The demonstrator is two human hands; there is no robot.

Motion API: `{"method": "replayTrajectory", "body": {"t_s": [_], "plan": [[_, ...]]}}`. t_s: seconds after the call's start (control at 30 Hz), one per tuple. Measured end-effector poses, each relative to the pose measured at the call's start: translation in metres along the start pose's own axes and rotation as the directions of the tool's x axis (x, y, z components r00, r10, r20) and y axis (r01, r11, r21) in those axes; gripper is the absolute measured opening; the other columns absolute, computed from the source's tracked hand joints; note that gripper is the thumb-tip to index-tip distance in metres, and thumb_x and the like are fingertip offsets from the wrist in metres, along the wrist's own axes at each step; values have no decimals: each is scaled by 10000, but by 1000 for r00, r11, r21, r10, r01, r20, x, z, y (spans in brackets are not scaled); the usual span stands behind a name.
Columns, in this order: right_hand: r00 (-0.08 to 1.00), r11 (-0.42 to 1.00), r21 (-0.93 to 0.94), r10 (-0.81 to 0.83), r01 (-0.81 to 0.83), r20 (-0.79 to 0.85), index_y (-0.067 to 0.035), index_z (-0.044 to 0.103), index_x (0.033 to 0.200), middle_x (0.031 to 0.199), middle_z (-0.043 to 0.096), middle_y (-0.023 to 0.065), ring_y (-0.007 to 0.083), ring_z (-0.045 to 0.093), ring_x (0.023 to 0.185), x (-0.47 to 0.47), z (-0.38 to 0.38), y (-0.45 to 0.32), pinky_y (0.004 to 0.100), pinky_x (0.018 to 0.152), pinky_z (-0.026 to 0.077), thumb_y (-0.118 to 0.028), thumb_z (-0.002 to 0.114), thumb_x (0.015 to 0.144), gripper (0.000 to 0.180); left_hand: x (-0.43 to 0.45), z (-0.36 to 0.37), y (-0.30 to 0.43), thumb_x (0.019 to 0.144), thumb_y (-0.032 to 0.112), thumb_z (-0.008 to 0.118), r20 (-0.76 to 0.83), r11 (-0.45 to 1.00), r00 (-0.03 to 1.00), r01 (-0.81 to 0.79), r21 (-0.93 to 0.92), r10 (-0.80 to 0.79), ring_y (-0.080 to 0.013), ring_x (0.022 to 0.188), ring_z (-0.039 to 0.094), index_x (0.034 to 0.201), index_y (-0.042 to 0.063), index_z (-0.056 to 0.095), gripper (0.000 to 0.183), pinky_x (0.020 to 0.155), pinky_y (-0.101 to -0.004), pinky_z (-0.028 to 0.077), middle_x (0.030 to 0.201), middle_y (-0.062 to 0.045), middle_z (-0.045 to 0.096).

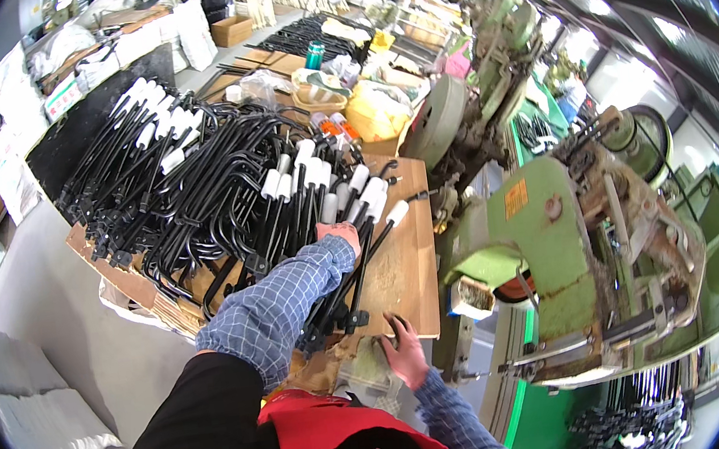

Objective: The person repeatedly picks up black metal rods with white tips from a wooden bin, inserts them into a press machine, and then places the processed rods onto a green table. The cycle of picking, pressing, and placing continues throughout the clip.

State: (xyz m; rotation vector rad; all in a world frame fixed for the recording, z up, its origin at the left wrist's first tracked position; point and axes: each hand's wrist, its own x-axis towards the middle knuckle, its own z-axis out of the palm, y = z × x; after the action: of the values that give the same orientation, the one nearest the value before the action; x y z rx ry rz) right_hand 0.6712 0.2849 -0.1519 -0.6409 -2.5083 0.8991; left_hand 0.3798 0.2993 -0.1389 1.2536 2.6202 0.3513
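My left hand (339, 232) reaches into a pile of black metal rods (293, 229), just below several white cylindrical grips (370, 199) on their ends. Its fingers are mostly hidden, so I cannot tell whether they close around a rod. Black end fittings (352, 320) stick out past my left forearm, towards me. By the front edge of the wooden board (399, 273), my right hand (406, 357) has its thumb and fingers apart, with nothing seen between them. Bent black rods (208, 196) lie heaped left of my left hand.
A green machine (535, 230) with exposed metal linkages stands close on the right. Behind the board is a large wheel (438, 122) of another machine. More white-gripped rods (150, 109) lie at the far left. A yellow bag (376, 111) and a teal cup (314, 55) sit farther back.
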Motion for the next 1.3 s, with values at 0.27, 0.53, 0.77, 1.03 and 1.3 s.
{"method": "replayTrajectory", "body": {"t_s": [0.27,0.53,0.77,1.03,1.3], "plan": [[967,990,133,15,-51,253,11,440,1359,1416,369,324,464,510,1171,88,74,27,438,1042,385,-227,578,915,522,36,-41,3,917,299,565,-284,599,956,-187,-779,-71,-322,786,649,1074,24,602,318,709,-408,507,844,-193,670],[852,741,-461,-519,488,67,-179,586,1235,1246,545,136,394,413,1231,153,-58,-166,516,1102,249,-315,773,721,563,-161,-167,-87,898,420,600,-170,910,896,-390,143,411,-288,746,664,1220,168,590,409,644,-391,528,905,-100,652],[950,891,-413,-56,186,308,-104,686,898,839,692,104,298,661,797,123,-49,-102,391,710,515,-403,700,801,314,-196,-206,-218,838,207,669,-676,876,660,-480,-45,327,-321,844,610,1049,41,653,269,823,-413,500,953,-127,652],[898,778,474,436,-413,66,68,612,945,827,651,89,156,619,691,-8,-91,-114,280,666,508,27,542,867,112,-82,-83,-376,831,302,653,-315,973,931,130,-192,-187,-355,917,644,974,1,660,334,838,-408,506,949,-187,679],[894,751,566,445,-341,-51,47,598,934,791,626,68,131,607,692,-34,-78,-107,265,651,500,19,542,880,83,-61,-129,-343,765,316,623,-108,953,952,295,72,-286,-380,1019,637,1038,-47,662,455,914,-426,513,1059,-266,654]]}}
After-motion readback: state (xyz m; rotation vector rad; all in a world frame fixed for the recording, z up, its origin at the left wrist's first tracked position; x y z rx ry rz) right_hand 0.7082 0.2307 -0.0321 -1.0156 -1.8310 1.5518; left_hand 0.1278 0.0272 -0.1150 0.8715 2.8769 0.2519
